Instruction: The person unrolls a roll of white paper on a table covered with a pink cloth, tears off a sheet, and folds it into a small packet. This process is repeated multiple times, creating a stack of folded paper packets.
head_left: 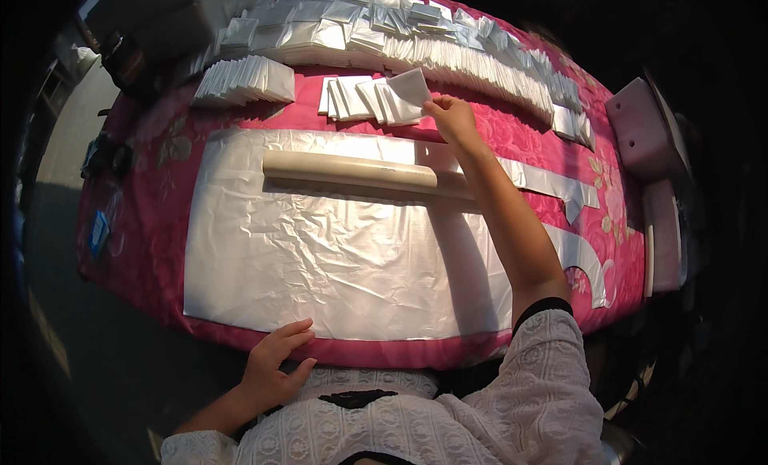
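At the far side of the table my right hand point(454, 119) pinches the edge of a folded white plastic packet point(410, 91), the rightmost of a short row of overlapping packets point(350, 99). My left hand point(278, 363) rests at the table's near edge with its fingers apart, holding nothing. Between the hands lies a white, crinkled plastic apron point(344, 265), spread flat with its straps point(588, 257) reaching right. Across its far part lies a cream tube point(352, 171), whose right part passes behind my right forearm.
Long rows of folded white packets point(472, 69) line the far side, with a shorter row point(244, 81) at far left. A pink floral cloth point(144, 257) covers the table. Pink boxes point(644, 129) stand at the right edge. A small blue packet point(98, 231) lies at the left.
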The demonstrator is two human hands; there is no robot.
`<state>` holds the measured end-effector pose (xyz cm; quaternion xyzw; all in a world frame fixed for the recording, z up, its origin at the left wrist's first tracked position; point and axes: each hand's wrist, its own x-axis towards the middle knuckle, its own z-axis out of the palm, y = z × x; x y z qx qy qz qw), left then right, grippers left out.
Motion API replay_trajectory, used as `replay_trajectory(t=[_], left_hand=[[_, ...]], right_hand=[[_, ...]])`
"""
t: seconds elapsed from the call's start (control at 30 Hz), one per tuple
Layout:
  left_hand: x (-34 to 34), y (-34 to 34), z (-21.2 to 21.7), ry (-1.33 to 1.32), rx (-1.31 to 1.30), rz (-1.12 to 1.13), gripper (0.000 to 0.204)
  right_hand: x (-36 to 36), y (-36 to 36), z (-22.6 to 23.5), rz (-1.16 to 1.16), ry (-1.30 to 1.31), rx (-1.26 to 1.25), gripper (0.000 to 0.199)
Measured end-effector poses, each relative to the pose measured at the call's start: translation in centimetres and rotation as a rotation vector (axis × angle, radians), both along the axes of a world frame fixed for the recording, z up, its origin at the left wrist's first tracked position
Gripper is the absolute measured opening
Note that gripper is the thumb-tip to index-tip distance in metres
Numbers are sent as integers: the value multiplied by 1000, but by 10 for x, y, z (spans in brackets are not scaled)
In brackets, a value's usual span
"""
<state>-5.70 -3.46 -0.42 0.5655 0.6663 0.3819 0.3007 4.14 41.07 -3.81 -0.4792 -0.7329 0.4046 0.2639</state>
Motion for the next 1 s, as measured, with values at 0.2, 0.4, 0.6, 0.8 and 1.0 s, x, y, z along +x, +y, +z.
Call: replay_trajectory(t=[0.2,0.4,0.6,0.8,1.0], left_hand=[[-3,2,-1,10,1,17,39],[-2,12,-4,51,61,-39,39],[15,55,-9,143,96,-208,49],[58,112,-31,341,164,-270,90],[90,129,-34,475,136,-351,98]], right_hand=[[-15,-25,9,-66,-445,321,40],[83,-67,27,471,-342,467,50],[157,-130,32,382,-412,430,42],[173,-250,29,612,-276,352,51],[255,-192,-5,389,-451,579,49]])
